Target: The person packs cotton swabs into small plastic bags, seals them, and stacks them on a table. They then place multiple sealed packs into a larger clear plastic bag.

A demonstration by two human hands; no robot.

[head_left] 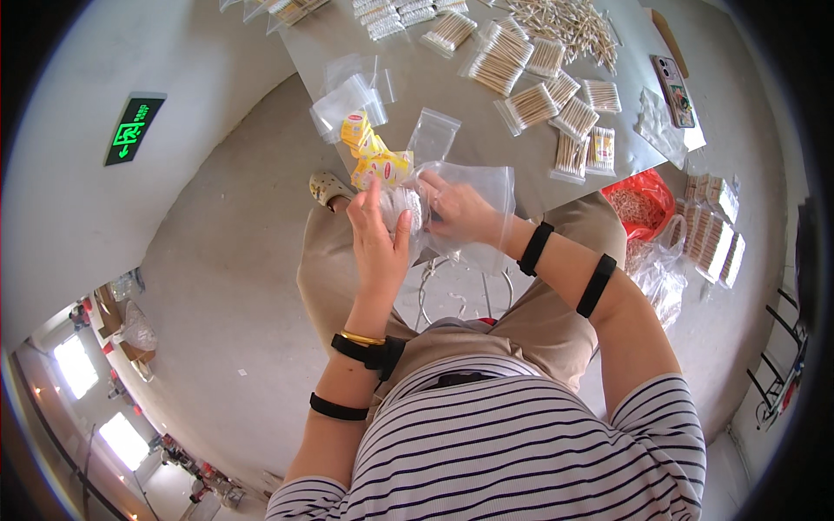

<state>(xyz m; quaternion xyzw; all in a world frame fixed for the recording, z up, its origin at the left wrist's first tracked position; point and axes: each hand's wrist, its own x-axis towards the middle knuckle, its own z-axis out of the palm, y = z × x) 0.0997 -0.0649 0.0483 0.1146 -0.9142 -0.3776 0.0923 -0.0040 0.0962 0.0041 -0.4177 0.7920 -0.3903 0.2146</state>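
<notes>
My left hand (375, 239) is curved round a white bundle (398, 208), which looks like cotton swabs seen tip-on, with its thumb on the near side. A clear zip bag (493, 195) spreads over and around my right hand (460, 211). The fingers of that hand are bent at the bag's left part, against the bundle; their tips are partly hidden. Just beyond the hands, yellow-and-white printed cards (382, 165) lie at the table's near edge. Flat clear bags (347, 104) are spread left of them, and another small bag (434, 135) lies right behind my hands.
On the grey table (417, 78) lie several packed bags of cotton swabs (530, 106), a loose swab pile (569, 30) and a phone (674, 91). Right of my knee stand a red bag of swabs (641, 204) and stacked packs (708, 234). A clog-shod foot (328, 189) shows below the table's left edge.
</notes>
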